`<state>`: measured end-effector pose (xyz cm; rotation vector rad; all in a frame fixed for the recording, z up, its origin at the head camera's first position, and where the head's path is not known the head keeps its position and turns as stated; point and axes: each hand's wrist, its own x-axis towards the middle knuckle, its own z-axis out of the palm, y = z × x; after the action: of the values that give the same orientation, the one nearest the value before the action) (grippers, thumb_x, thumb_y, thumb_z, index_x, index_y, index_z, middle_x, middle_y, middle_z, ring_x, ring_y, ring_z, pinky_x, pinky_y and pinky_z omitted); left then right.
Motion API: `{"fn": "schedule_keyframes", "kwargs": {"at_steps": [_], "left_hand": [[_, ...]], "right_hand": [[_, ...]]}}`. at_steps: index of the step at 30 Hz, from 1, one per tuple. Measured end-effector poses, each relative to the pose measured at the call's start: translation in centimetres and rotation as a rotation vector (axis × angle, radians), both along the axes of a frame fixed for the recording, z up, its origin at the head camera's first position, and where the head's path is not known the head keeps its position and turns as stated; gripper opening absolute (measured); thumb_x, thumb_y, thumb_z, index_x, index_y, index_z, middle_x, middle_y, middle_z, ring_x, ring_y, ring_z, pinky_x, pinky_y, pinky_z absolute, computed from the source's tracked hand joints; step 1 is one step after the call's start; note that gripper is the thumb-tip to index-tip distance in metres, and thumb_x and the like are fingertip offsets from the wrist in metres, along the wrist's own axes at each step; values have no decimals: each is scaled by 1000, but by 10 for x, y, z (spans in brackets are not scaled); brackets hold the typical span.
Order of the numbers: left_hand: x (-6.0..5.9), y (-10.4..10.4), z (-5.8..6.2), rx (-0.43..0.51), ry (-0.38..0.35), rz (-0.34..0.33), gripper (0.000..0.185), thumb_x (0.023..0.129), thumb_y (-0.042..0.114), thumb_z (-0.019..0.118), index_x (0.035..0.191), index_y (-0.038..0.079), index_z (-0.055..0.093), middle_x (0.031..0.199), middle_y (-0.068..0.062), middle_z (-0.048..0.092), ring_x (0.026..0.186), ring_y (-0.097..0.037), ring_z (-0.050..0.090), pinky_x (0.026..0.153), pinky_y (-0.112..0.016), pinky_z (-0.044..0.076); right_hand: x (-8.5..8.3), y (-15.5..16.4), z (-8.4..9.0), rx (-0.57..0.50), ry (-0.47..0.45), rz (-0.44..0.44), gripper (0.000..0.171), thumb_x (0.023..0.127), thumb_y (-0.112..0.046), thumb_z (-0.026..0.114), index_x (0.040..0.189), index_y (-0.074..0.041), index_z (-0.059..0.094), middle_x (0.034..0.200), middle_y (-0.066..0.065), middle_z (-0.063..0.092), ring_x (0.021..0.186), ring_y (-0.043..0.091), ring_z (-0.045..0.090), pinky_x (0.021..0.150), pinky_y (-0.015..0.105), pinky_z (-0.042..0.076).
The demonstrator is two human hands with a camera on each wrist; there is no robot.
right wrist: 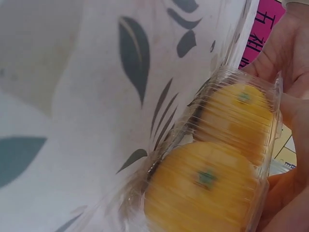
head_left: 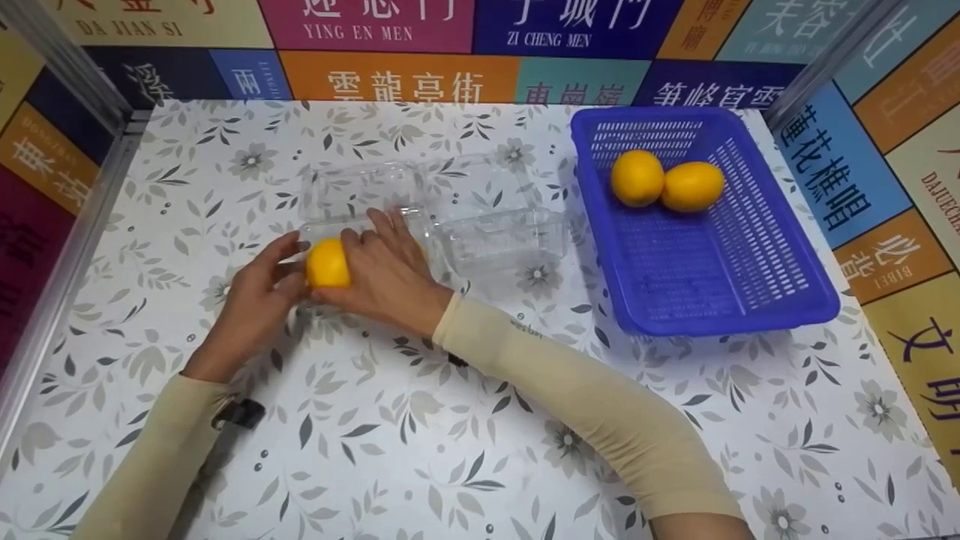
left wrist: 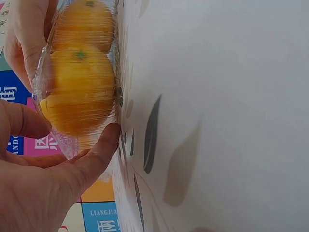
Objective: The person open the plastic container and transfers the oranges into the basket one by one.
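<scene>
A clear plastic clamshell container sits on the table with two yellow-orange fruits side by side in it, each with a green stem end. Its clear lid lies folded open behind. My left hand grips the container's left end, thumb low on the wall and a finger at the rim in the left wrist view. Across the top reaches my right hand, its thumb at the near side and fingers toward the far side, holding the container. The right hand hides most of the fruits from the head view.
A second clear clamshell container stands open just to the right. Beyond it is a blue-purple basket with two more yellow-orange fruits at its far end. A flowered cloth covers the table; lettered panels border it.
</scene>
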<state>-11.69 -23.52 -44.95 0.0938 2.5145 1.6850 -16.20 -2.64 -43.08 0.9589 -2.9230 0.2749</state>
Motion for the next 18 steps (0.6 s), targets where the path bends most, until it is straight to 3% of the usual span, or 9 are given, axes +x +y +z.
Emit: {"fn": "schedule_keyframes", "kwargs": {"at_steps": [8,13,18], "left_hand": [[1,-1,0,-1,-1,0,69,107,1,49,173,2,28,169,-22,44,146,-39,56,95,-10,54],[2,1,3,-80,30,-18,67,109,5,50,173,0,28,169,-23,45,146,-41,56,98,-9,50],[2,2,3,-121,52,-22,66,111,11,52,172,1,30,168,-24,46,144,-42,57,103,-17,50]], "right_hand": [[-1,-1,-2,-66,23,9,85,94,-83,62,125,-6,73,115,12,78,147,39,49,133,57,26],[-2,0,-3,-124,121,33,75,94,-74,69,122,-5,74,110,11,79,134,35,56,124,49,39],[-2,3,-1,-178,225,47,70,94,-71,70,118,-5,73,105,10,78,123,32,60,115,43,43]]}}
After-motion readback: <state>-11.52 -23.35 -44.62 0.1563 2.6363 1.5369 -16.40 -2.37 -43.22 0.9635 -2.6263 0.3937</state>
